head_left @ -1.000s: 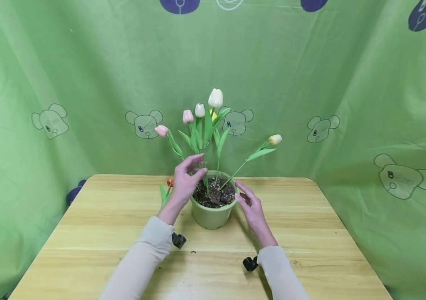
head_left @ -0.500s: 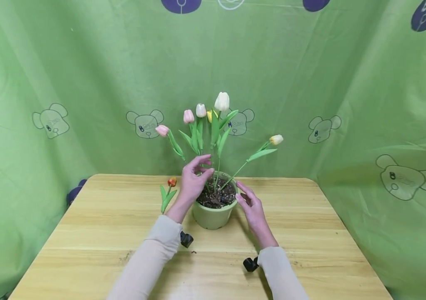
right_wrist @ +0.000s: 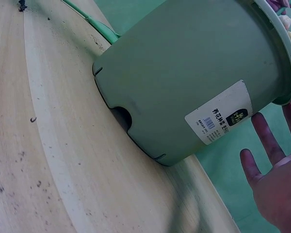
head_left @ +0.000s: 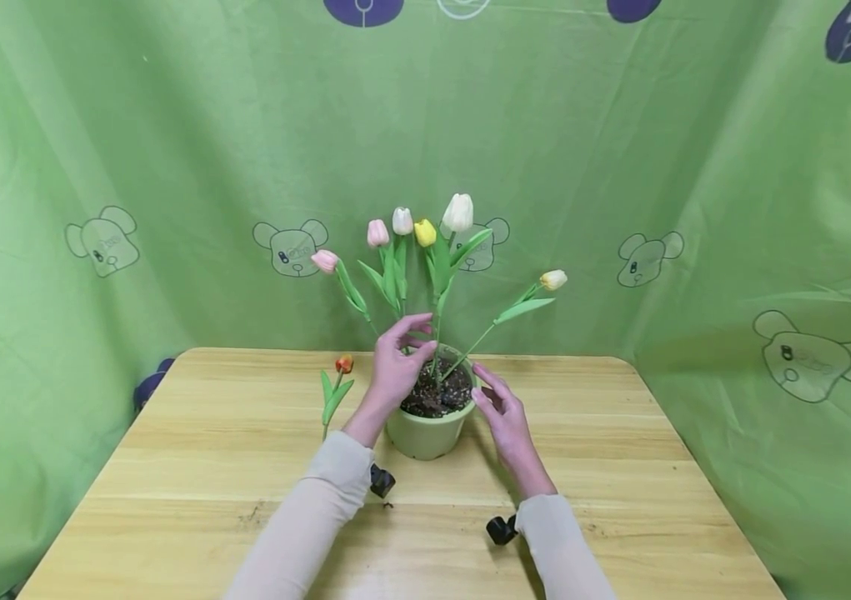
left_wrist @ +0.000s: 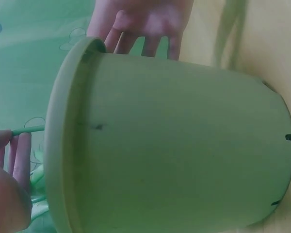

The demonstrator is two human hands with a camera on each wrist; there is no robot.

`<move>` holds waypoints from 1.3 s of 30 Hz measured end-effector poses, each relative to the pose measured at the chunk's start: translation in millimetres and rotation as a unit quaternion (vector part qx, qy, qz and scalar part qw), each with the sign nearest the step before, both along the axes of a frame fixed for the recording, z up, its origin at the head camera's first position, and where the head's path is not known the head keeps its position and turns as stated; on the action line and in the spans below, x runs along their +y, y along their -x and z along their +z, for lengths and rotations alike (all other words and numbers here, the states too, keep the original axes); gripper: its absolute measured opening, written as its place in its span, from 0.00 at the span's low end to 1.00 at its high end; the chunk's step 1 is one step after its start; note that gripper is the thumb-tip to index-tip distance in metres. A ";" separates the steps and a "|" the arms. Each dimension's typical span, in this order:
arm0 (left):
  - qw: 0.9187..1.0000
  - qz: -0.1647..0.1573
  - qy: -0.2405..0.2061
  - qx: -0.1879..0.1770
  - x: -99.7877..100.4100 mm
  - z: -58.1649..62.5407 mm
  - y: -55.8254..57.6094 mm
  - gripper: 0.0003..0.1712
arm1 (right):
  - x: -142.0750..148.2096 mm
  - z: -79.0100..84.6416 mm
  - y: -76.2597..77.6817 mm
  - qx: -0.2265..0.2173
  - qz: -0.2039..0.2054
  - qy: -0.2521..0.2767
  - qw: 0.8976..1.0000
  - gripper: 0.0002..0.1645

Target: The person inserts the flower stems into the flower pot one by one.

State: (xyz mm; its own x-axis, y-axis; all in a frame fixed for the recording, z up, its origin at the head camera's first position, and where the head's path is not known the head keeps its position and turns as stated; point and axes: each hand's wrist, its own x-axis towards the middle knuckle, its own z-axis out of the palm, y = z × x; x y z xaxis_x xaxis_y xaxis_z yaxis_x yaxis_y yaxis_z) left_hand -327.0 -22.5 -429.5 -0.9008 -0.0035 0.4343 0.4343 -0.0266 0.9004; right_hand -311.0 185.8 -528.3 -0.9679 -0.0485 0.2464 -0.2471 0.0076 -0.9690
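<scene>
My left hand pinches a thin green stem between thumb and fingers, just above the pot's rim. That stem appears to belong to the large white tulip, which leans slightly right. Below stands a light green flowerpot filled with dark soil. My right hand rests against the right side of the rim, its fingers fairly straight, as the right wrist view also shows. Around the held stem rise pink tulips, a smaller white one, a yellow one and a cream one tilted far right.
An orange-red tulip lies on the wooden table left of the pot. Soil crumbs are scattered near the pot. Behind the table hangs a green curtain. A label is stuck on the pot's side.
My left hand has moved right over the pot, and the large white tulip has shifted right and slightly down with it. The yellow tulip is now uncovered. My right hand has stayed at the rim.
</scene>
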 end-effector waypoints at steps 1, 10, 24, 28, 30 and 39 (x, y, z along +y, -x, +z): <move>1.000 -0.003 -0.004 0.001 1.1 -0.2 0.4 0.26 | 0.1 -0.2 0.0 0.000 0.000 0.001 1.000 0.30; 1.000 -0.012 -0.006 0.007 13.3 -0.4 2.4 0.26 | 1.0 -0.9 -0.5 -0.007 0.001 -0.007 1.000 0.30; 0.999 -0.024 0.018 0.016 23.0 -9.8 6.0 0.26 | 1.5 -1.8 0.0 -0.009 0.009 -0.003 1.000 0.31; 0.999 -0.023 0.044 0.020 22.6 -10.6 6.3 0.28 | 1.5 -2.6 0.8 -0.004 0.010 -0.003 1.000 0.31; 0.998 -0.024 0.058 0.021 22.1 -10.5 5.8 0.28 | 1.4 -3.2 1.3 -0.002 0.009 -0.002 1.000 0.31; 0.990 -0.028 0.134 0.041 26.8 -13.7 1.5 0.27 | 1.0 -2.4 0.7 0.000 0.011 0.004 1.000 0.30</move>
State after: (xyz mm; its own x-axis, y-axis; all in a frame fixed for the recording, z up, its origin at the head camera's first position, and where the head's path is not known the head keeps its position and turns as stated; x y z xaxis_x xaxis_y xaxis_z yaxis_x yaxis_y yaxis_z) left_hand -328.5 4.3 -443.2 -0.8582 0.1698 0.4845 0.5105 0.1826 0.8403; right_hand -311.7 186.8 -530.7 -0.9669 -0.0679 0.2460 -0.2462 -0.0056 -0.9692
